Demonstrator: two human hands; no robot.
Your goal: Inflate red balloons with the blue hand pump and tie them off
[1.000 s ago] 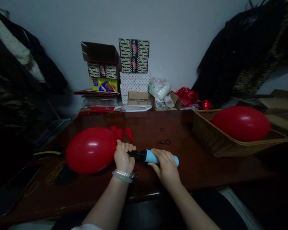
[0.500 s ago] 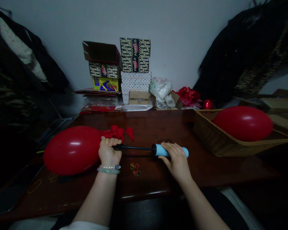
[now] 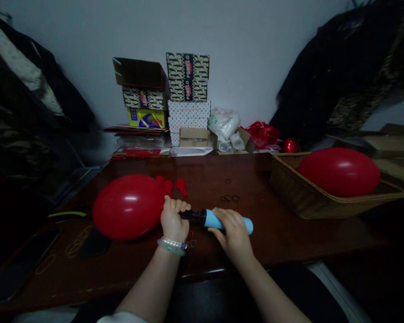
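A hand balloon pump with a light-blue barrel (image 3: 248, 225) and a black end (image 3: 190, 215) lies level between my hands, little of its rod showing. My left hand (image 3: 175, 220), with a beaded bracelet and a bangle, is closed round the black end and the neck of an inflated red balloon (image 3: 128, 207). The fingers hide how the neck meets the pump. My right hand (image 3: 234, 233) is wrapped over the blue barrel. Behind the left hand lie several flat red balloons (image 3: 181, 187). Small coloured rubber bands (image 3: 191, 240) are partly covered by my left wrist.
On the right stands a wicker basket (image 3: 309, 202) holding another inflated red balloon (image 3: 338, 172). Dark bands (image 3: 234, 198) lie mid-table; yellow bands (image 3: 74, 246) and a dark phone-like slab (image 3: 20, 269) lie left. Stacked boxes (image 3: 188, 112) line the wall.
My hands have come closer together, and the pump's long black rod has slid into the blue barrel. My left hand and the balloon have moved right; my right hand has shifted slightly left.
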